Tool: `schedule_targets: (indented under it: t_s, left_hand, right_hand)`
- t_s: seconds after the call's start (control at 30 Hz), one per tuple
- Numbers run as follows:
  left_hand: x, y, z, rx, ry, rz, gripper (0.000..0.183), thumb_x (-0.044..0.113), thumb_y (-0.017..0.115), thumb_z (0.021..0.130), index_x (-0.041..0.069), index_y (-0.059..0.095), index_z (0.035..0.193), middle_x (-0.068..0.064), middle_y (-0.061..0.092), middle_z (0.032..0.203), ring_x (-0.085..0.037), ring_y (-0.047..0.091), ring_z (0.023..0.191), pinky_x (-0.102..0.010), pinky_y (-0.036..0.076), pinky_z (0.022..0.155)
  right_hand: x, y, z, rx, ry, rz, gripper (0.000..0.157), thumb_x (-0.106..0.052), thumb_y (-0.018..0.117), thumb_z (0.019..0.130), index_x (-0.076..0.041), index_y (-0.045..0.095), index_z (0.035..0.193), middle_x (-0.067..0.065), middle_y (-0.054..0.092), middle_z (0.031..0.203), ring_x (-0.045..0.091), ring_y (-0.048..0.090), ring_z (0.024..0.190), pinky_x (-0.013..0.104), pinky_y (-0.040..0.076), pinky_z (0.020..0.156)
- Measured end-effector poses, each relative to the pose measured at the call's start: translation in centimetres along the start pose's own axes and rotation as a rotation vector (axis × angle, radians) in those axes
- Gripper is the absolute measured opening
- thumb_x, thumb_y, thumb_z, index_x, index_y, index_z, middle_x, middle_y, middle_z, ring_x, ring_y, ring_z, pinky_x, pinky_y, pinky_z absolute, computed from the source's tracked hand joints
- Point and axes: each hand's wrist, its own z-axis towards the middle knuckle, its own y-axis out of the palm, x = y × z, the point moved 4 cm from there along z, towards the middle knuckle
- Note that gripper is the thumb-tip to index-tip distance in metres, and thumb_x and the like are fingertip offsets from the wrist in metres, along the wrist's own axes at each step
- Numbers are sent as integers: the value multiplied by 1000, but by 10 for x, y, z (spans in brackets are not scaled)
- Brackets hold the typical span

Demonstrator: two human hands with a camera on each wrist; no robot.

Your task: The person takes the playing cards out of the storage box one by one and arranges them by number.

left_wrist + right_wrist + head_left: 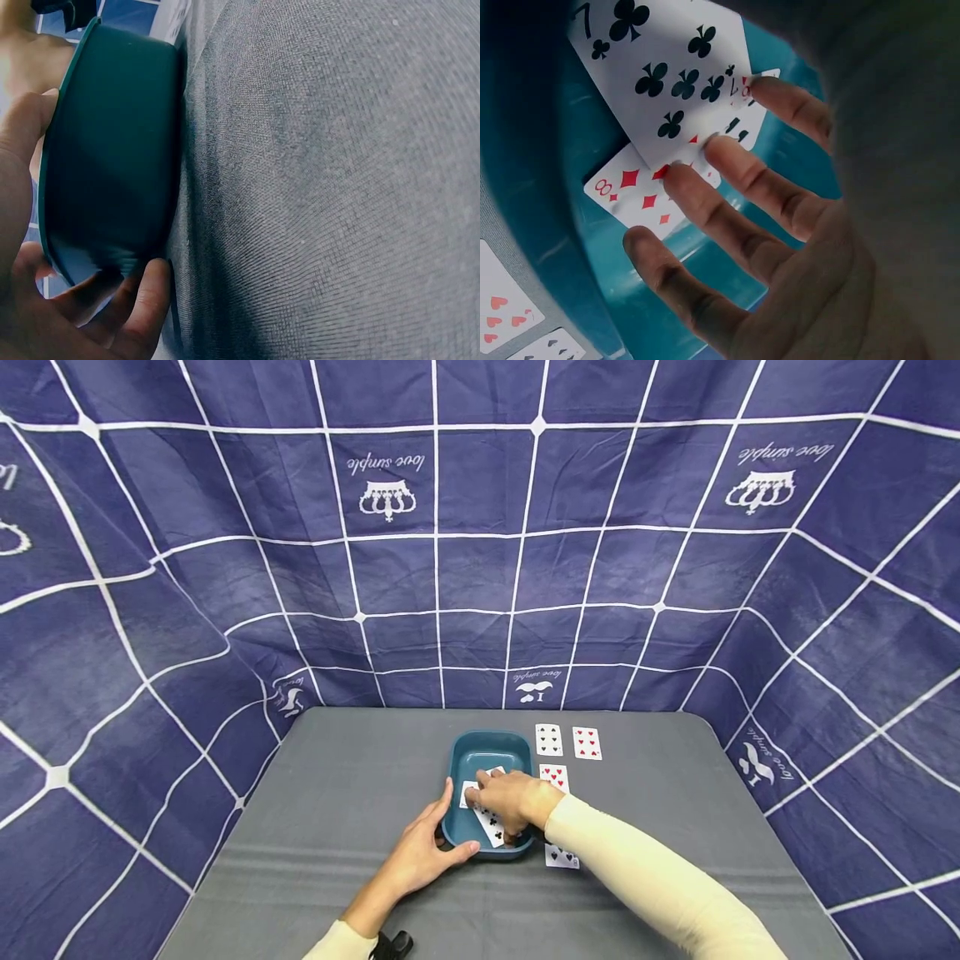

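A teal tray (447,827) stands on the grey table with playing cards in it. My left hand (420,858) grips its near left corner. The left wrist view shows the thumb on the tray's rim (49,172) and the other fingers against its outer wall. Inside the tray, the fingertips of my right hand (780,225) rest on overlapping cards, the fingers spread and slightly bent. A seven of clubs (682,82) lies partly over an eight of diamonds (649,201). Another card, partly covered, peeks out beneath the fingers. The right thumb is hidden.
Right of the tray lie a black-suited card (549,740), a red-suited card (587,743), a hearts card (553,775) and a spades card (562,857). My right forearm partly covers that area. A blue gridded cloth (480,568) hangs behind and beside the grey table (337,777).
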Motion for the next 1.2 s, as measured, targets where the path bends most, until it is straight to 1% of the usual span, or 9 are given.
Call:
schedule_targets:
  t_s: [0.13,0.23,0.3,0.37,0.57,0.77,0.9,1.07,1.2]
  left_hand:
    - [0,0,0,-4,1,-5,121,46,100,94,16,28,187,-25,54,177,-40,67,148,-40,72,101]
    - [2,-1,2,2,3,-1,121,46,100,94,15,28,187,-25,54,177,-41,67,148,-41,72,101]
    - [3,-1,2,1,6,1,121,45,99,95,14,27,187,-26,53,177,-42,66,149,-41,72,102]
    - [3,-2,3,-3,8,-5,121,45,99,95,14,27,187,-27,52,178,-43,65,150,-42,72,102]
    - [0,-1,1,-13,8,-17,121,45,99,96,13,26,187,-29,50,178,-45,64,151,-44,72,102]
    - [0,-1,1,-19,18,-14,121,45,98,96,12,25,187,-29,51,177,-44,65,150,-41,72,101]
    - [3,-2,2,-11,28,0,121,47,98,96,13,25,187,-28,52,177,-43,66,148,-39,72,100]
    - [6,-1,2,-7,30,-12,121,45,98,96,13,25,187,-28,51,178,-44,65,149,-42,72,101]
    - [6,0,0,-21,19,-21,121,44,98,96,14,25,187,-29,49,179,-45,64,151,-45,72,102]
  right_hand:
    - [-1,0,1,-1,10,-7,95,-39,118,67,-36,67,146,-1,64,133,20,69,119,37,69,92]
    - [1,0,2,-7,14,-3,94,-40,118,67,-35,66,146,-1,64,133,20,69,118,37,69,91]
    - [3,0,3,-12,13,3,95,-41,117,67,-35,66,146,-1,64,134,20,69,118,37,69,94]
    - [4,0,4,-14,10,13,93,-42,117,69,-35,67,146,-1,64,135,19,68,116,37,68,95]
    - [4,0,5,-4,1,46,86,-41,115,72,-34,70,145,-2,65,132,18,66,110,35,67,93]
    - [6,-4,4,18,-7,52,85,-50,113,72,-32,71,144,-3,67,128,18,66,108,36,66,93]
    - [10,-8,4,37,-22,59,83,-53,112,73,-34,72,143,-4,68,127,17,66,109,36,66,94]
    - [15,-13,3,69,-42,84,86,-52,111,76,-32,73,150,-3,71,129,18,65,113,39,66,99]
    - [18,-15,1,81,-41,131,86,-52,109,79,-31,73,154,-2,71,132,20,66,119,42,67,104]
